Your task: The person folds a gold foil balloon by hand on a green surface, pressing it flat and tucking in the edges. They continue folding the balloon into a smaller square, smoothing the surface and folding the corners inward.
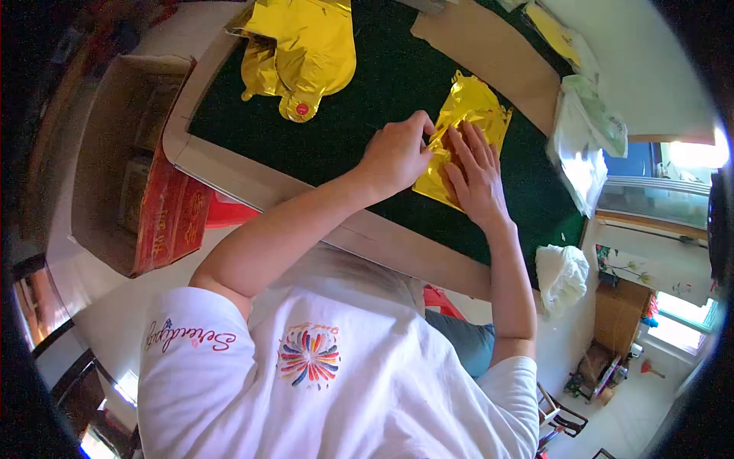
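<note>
A shiny gold foil piece [468,103], creased and flat like an uninflated foil balloon, lies on the dark green table top. At its left edge my left hand [395,155] is closed, thumb and fingers pinching the foil. My right hand [477,170] rests flat on the same piece with its fingers stretched out, covering part of its middle. Further left on the table lies a larger stack of gold foil balloons [317,53] with rounded outlines and a red round mark on a lower tab.
A red and brown cardboard box [172,218] stands left of the table. Brown cardboard [489,46] lies along the far edge. Plastic bags [579,149] hang over the right edge, and a white bundle [562,277] sits at the near right corner.
</note>
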A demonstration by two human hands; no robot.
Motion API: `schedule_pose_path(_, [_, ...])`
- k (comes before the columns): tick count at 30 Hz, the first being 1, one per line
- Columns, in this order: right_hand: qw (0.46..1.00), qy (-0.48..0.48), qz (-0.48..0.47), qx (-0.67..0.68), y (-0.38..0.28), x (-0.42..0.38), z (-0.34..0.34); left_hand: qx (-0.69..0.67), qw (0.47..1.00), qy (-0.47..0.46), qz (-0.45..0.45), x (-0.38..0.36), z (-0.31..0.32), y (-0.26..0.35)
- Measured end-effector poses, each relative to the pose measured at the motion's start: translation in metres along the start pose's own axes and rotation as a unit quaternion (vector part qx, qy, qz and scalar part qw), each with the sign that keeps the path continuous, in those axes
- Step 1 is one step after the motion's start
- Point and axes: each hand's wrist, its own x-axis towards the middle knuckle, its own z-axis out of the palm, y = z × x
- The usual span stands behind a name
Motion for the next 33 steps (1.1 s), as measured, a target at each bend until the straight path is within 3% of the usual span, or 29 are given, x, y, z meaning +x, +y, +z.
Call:
schedule_pose_path(5, [0.999,0.035,-0.004,0.026,0.004,-0.002,0.008,-0.022,0.999,-0.026,-0.043,0.009,-0.007,-0.003])
schedule_pose_path(7, [0.999,0.034,-0.005,0.029,0.004,-0.002,0.007,-0.003,0.999,-0.027,-0.045,0.012,-0.005,-0.006])
schedule_pose_path(9, [0.999,0.032,-0.009,0.033,0.004,-0.002,0.006,0.048,0.998,-0.035,0.007,0.015,-0.005,-0.010])
schedule_pose_path(12, [0.999,0.030,-0.004,0.029,0.003,-0.002,0.006,0.073,0.992,-0.093,-0.050,0.027,-0.008,-0.004])
schedule_pose_path(17, [1.000,0.009,-0.010,0.005,0.002,-0.002,0.003,0.104,0.990,-0.096,-0.029,0.052,-0.002,-0.011])
schedule_pose_path(23, [1.000,0.014,-0.009,0.019,0.004,-0.002,0.004,0.190,0.968,-0.161,-0.041,0.068,0.001,-0.006])
schedule_pose_path(26, [1.000,0.011,-0.016,0.016,0.006,-0.003,0.004,0.153,0.964,-0.198,-0.087,0.071,0.006,-0.008])
schedule_pose_path(28, [1.000,0.012,-0.017,0.014,0.005,-0.003,0.003,0.099,0.952,-0.222,-0.187,0.071,0.003,-0.002])
schedule_pose_path(32, [1.000,0.010,-0.022,0.003,0.004,-0.003,0.004,0.114,0.961,-0.201,-0.154,0.065,0.002,0.000])
schedule_pose_path(33, [1.000,0.011,-0.021,0.003,0.003,-0.003,0.003,0.129,0.973,-0.166,-0.097,0.064,0.006,-0.006])
